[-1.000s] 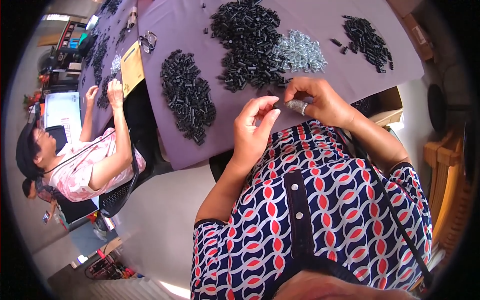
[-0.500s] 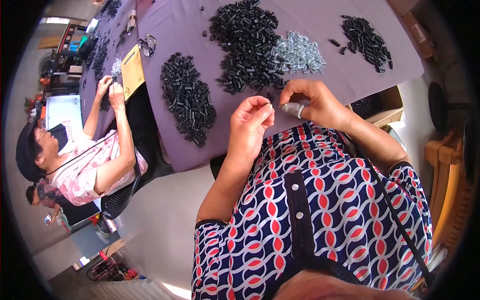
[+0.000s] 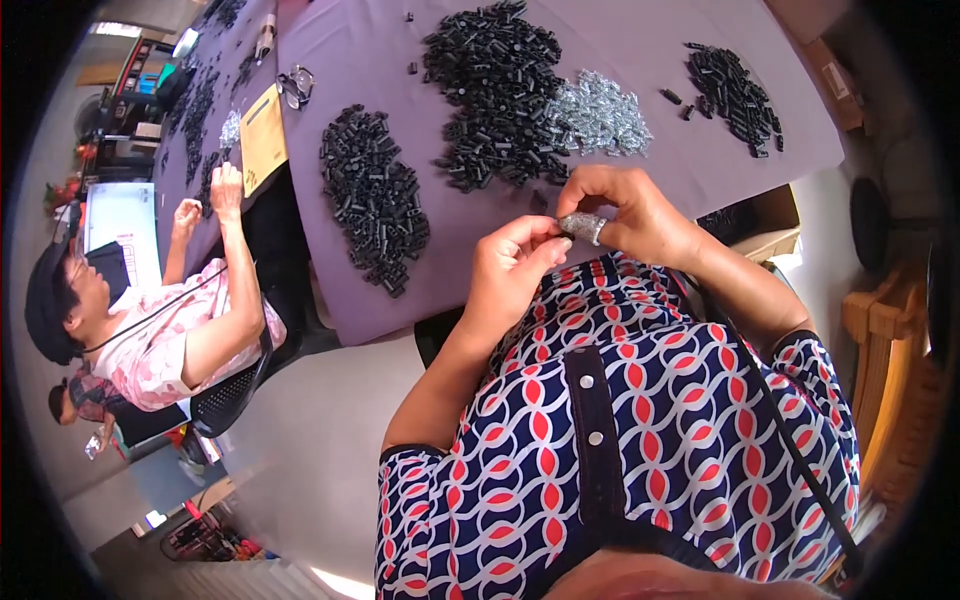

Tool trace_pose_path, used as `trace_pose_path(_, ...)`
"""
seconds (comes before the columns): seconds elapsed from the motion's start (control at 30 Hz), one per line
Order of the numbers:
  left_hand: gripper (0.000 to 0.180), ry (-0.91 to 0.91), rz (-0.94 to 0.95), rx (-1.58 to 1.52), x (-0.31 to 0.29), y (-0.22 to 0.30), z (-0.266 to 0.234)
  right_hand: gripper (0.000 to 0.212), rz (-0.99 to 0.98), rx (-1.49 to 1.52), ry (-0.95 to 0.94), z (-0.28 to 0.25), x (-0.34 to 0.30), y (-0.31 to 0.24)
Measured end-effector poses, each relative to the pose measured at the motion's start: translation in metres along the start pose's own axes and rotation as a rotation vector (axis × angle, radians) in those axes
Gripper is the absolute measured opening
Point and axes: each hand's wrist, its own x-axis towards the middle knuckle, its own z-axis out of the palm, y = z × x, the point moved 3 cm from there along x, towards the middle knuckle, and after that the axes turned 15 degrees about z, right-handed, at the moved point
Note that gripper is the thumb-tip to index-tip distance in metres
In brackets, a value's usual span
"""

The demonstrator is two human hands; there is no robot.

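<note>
Left hand (image 3: 508,275) pinching dark piece (image 3: 564,234); right hand (image 3: 648,215) (silver-wrapped digit (image 3: 583,229)) alongside.

gap closed: my left hand (image 3: 507,275), apart from my right hand (image 3: 632,212) earlier, now meets it at the fingertips. co-worker's hands (image 3: 228,190), close together half a second ago, now spread apart.

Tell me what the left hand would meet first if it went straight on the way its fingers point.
The left hand would likely meet the silvery wrapping on the right hand first; they look nearly touching, though this view leaves the exact gap, and anything pinched there, unclear.
</note>
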Motion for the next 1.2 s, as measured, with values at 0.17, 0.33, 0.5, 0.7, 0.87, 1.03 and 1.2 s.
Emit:
trace_pose_path(0.17, 0.019, 0.126, -0.028, -0.137, 0.004, -0.002, -0.006, 0.022, -0.026, 0.001, 0.068, -0.007, -0.001, -0.004)
trace_pose_path(0.33, 0.017, 0.113, -0.042, -0.132, 0.004, 0.001, -0.001, 0.028, -0.103, -0.139, 0.048, -0.005, 0.0, -0.002)
trace_pose_path(0.5, 0.011, 0.074, -0.037, -0.009, 0.0, 0.0, 0.0, 0.027, -0.052, -0.125, 0.014, -0.001, -0.002, -0.001)
trace_pose_path(0.7, 0.011, -0.03, -0.002, 0.029, -0.009, 0.002, 0.002, 0.021, 0.142, 0.182, -0.179, 0.005, -0.006, 0.017)
trace_pose_path(0.87, 0.014, -0.32, -0.111, -0.069, -0.011, 0.005, 0.004, 0.02, 0.318, 0.385, -0.513, 0.007, -0.01, 0.032)
trace_pose_path(1.03, 0.014, -0.113, -0.041, -0.102, -0.001, 0.016, -0.006, 0.014, 0.132, 0.271, -0.2, -0.011, 0.002, 0.016)
trace_pose_path(1.2, 0.013, 0.167, 0.061, -0.133, 0.011, -0.009, -0.03, 0.04, -0.233, -0.72, 0.312, -0.028, 0.02, 0.006)
